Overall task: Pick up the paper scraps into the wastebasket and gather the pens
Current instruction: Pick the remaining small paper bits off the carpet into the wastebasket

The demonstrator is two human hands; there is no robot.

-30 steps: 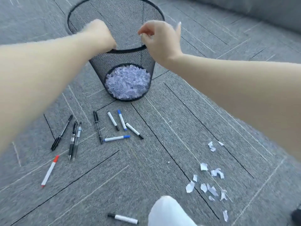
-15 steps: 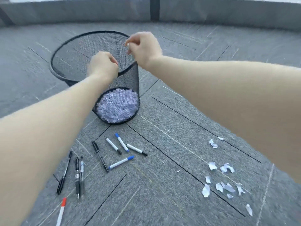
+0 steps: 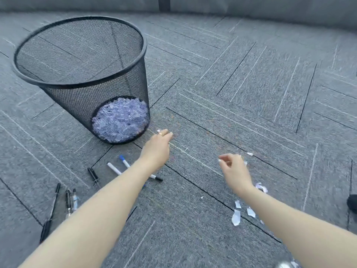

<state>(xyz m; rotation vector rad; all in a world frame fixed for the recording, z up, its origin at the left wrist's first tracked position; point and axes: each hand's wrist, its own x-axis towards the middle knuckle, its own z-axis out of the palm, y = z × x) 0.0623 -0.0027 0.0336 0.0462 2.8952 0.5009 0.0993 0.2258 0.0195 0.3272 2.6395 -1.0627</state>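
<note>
A black mesh wastebasket [image 3: 58, 84] stands at upper left on the carpet, with white paper scraps showing through its mesh at the bottom. My left hand [image 3: 157, 147] hovers low just right of its base, fingers loosely apart, close to a tiny scrap [image 3: 158, 130]. My right hand [image 3: 233, 169] is over the carpet further right, fingers curled and apart, holding nothing I can see. Loose paper scraps [image 3: 236, 217] lie under and beside my right forearm. White markers [image 3: 114, 168] and black pens [image 3: 93, 176] lie left of my left arm, partly hidden by it.
More black pens [image 3: 56, 198] lie at the lower left. Another small scrap [image 3: 249, 154] lies beyond my right hand. A dark object [image 3: 352, 203] sits at the right edge. A grey wall base [image 3: 251, 8] runs along the back of the grey carpet.
Both hands have come down from over the wastebasket's rim to the carpet, the left near the basket's base, the right toward the loose scraps. The view has shifted lower.
</note>
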